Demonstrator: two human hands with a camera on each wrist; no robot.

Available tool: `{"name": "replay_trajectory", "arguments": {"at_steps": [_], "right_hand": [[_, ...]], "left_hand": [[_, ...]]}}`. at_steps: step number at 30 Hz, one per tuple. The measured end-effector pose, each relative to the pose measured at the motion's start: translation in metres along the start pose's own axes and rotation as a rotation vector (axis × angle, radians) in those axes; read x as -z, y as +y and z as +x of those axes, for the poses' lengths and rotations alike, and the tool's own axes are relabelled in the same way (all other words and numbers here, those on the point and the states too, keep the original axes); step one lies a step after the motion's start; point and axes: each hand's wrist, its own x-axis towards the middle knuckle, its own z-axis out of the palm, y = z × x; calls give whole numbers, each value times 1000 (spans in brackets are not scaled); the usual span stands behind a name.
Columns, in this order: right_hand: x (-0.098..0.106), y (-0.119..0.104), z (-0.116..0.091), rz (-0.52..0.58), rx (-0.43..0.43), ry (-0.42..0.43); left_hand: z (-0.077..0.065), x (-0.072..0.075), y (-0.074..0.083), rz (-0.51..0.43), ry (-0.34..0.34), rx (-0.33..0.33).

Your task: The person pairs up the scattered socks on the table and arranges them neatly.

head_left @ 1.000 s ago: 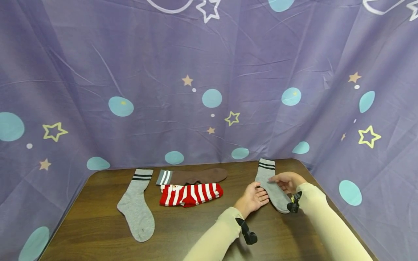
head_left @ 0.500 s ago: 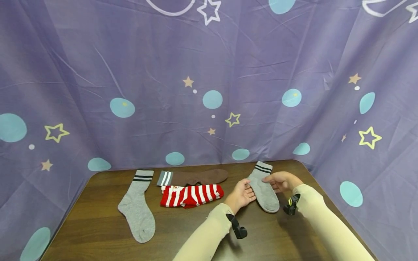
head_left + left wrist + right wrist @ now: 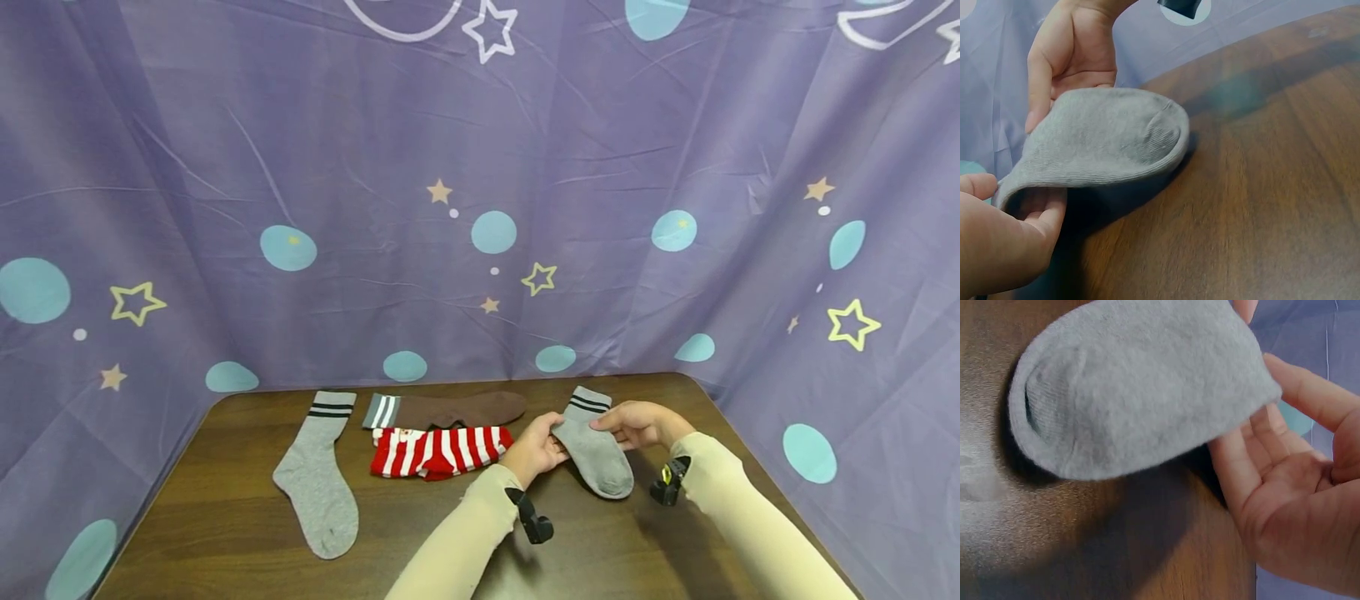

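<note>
Both hands hold a grey sock (image 3: 588,446) with two black cuff stripes at the right of the table. My left hand (image 3: 535,450) grips its left edge, the thumb on top and the fingers underneath, as the left wrist view shows. On the opposite edge my right hand (image 3: 641,425) pinches it, with fingers below the fabric (image 3: 1147,387). The toe end (image 3: 1160,134) points towards me, raised a little over the wood in the left wrist view. A similar grey sock (image 3: 318,483) with black stripes lies flat at the left.
Between the grey socks lie a brown sock (image 3: 457,409) with a white-striped grey cuff and, just in front, red-and-white striped socks (image 3: 442,452). The wooden table (image 3: 420,542) meets a purple patterned curtain (image 3: 420,317) at its back and sides.
The sock on the right has shifted left and slightly towards me, both hands moving with it. My left hand now comes near the striped socks. The other socks stay put.
</note>
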Motion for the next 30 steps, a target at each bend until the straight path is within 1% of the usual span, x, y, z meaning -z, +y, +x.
{"name": "replay_trajectory", "arguments": {"at_steps": [2,6,10,17,23,26,30], "right_hand": [[-3,2,0,-15,0,-4],[-6,7,1,-56,-10,0],[-8,14,2,-66,-15,-10],[-10,24,-1,-76,4,-82],[-9,30,-1,-91,20,-152],[-8,31,-3,-119,10,-155],[-8,31,-6,-162,-20,-125]], "left_hand": [[1,2,0,3,4,-8],[2,5,1,51,7,-16],[4,6,2,79,16,-21],[0,4,7,90,33,-36],[-1,9,9,119,10,0],[0,13,9,141,-2,8],[0,15,11,170,-8,-4]]}}
